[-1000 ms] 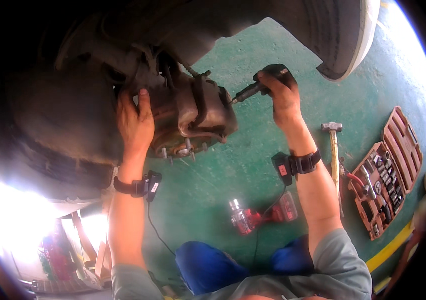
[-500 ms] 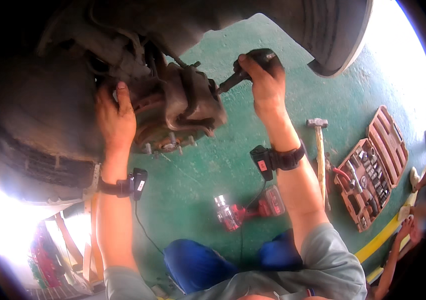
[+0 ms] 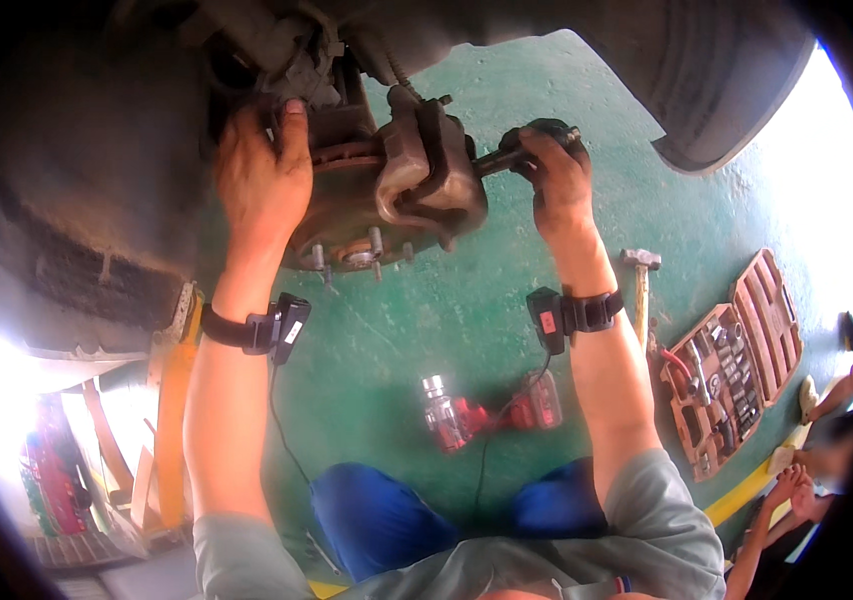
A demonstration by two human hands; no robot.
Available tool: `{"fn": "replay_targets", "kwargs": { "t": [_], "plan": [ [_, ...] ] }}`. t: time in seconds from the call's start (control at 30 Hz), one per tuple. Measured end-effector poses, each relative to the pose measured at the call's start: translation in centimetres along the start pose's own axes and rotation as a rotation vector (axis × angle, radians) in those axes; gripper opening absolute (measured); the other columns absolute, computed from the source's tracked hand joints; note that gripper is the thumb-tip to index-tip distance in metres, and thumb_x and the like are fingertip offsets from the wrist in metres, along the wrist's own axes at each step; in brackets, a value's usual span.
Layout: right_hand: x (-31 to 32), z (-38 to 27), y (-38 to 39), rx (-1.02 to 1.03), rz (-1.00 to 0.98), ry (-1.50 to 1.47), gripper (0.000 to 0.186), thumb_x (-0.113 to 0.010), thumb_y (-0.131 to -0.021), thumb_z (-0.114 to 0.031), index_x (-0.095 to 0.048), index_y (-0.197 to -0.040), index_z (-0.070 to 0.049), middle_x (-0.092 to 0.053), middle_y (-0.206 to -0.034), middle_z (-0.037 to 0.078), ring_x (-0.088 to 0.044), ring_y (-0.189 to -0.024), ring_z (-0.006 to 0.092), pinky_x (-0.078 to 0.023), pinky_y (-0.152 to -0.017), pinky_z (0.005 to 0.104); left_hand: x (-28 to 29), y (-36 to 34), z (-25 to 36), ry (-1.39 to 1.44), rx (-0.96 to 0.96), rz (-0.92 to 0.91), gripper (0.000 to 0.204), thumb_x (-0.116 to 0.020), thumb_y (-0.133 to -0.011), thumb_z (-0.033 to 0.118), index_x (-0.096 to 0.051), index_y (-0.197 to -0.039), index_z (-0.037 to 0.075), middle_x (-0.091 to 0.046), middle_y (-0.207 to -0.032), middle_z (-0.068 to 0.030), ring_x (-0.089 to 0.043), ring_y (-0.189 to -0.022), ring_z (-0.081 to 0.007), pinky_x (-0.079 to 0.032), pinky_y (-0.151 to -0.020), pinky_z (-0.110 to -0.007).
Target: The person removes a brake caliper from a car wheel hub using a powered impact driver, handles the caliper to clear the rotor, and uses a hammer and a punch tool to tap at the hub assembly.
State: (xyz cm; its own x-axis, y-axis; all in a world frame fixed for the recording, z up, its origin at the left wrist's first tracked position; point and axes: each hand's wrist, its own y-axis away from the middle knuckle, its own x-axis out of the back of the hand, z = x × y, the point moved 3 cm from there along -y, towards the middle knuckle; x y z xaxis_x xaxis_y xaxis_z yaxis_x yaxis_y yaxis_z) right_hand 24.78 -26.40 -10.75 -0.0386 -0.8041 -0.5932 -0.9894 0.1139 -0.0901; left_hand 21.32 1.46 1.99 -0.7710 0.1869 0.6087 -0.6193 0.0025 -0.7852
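My left hand (image 3: 267, 170) reaches to the upper left of the rusty brake disc (image 3: 332, 215), among dark suspension parts (image 3: 312, 80). Its thumb points up and its fingers curl out of sight, closed on something I cannot make out. The brake caliper (image 3: 432, 165) straddles the disc's right side. Beside it, my right hand (image 3: 562, 180) is closed around a dark tool (image 3: 502, 158) with a thick black handle and a narrower shaft. The shaft's end meets the caliper's right side; the contact itself is hard to see. Several wheel studs (image 3: 377, 240) stick out below the disc.
On the green floor lie a red impact wrench (image 3: 487, 412) between my knees, a hammer (image 3: 642, 285) and an open socket case (image 3: 727, 375) to the right. A fender (image 3: 727, 90) hangs at upper right. Another person's hands (image 3: 795, 485) show at lower right.
The brake assembly and both hands now sit farther right and slightly higher in view. The tool in my right hand has swung flatter, and my grip on it has turned.
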Motion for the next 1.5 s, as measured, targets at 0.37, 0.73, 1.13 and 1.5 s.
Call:
{"fn": "replay_targets", "kwargs": {
  "t": [0.37,0.73,1.13,1.5],
  "plan": [
    [0.4,0.8,0.4,-0.048,0.004,0.017,0.016,-0.067,-0.092,-0.021,-0.063,-0.103,-0.009,-0.070,-0.100,0.005,-0.065,-0.093,0.0177,-0.048,-0.082,0.0355,-0.5,-0.2,0.5,-0.158,-0.056,0.004,0.055,-0.056,-0.096,0.050,-0.060,-0.114,-0.003,-0.064,-0.115,-0.0238,-0.060,-0.110,-0.0420,-0.048,-0.093,-0.051],
    [0.7,-0.8,1.5,-0.154,0.027,0.106,0.021,-0.066,-0.096,-0.024,-0.061,-0.111,-0.011,-0.069,-0.112,0.005,-0.063,-0.103,0.0187,-0.047,-0.083,0.0355,-1.3,0.5,-0.8,-0.081,0.041,0.093,0.060,-0.055,-0.097,0.052,-0.056,-0.113,-0.006,-0.062,-0.112,-0.0303,-0.058,-0.105,-0.0486,-0.047,-0.093,-0.054],
    [1.5,-1.2,3.3,-0.148,0.038,0.200,0.023,-0.067,-0.095,-0.025,-0.064,-0.113,-0.011,-0.071,-0.110,0.003,-0.066,-0.096,0.0166,-0.047,-0.079,0.0339,-0.7,0.5,-2.3,0.074,0.193,-0.004,0.060,-0.053,-0.098,0.051,-0.053,-0.118,-0.006,-0.059,-0.119,-0.0319,-0.056,-0.112,-0.0480,-0.046,-0.097,-0.053],
    [7.2,6.4,8.9,-0.101,-0.335,1.360,0.031,-0.067,-0.085,-0.025,-0.065,-0.101,0.001,-0.071,-0.080,0.016,-0.069,-0.074,0.0257,-0.053,-0.062,0.0408,8.8,9.8,5.1,0.733,0.591,-0.011,0.041,-0.059,-0.098,0.034,-0.061,-0.117,-0.002,-0.063,-0.118,-0.0118,-0.060,-0.109,-0.0212,-0.044,-0.098,-0.032]
  ]
}}
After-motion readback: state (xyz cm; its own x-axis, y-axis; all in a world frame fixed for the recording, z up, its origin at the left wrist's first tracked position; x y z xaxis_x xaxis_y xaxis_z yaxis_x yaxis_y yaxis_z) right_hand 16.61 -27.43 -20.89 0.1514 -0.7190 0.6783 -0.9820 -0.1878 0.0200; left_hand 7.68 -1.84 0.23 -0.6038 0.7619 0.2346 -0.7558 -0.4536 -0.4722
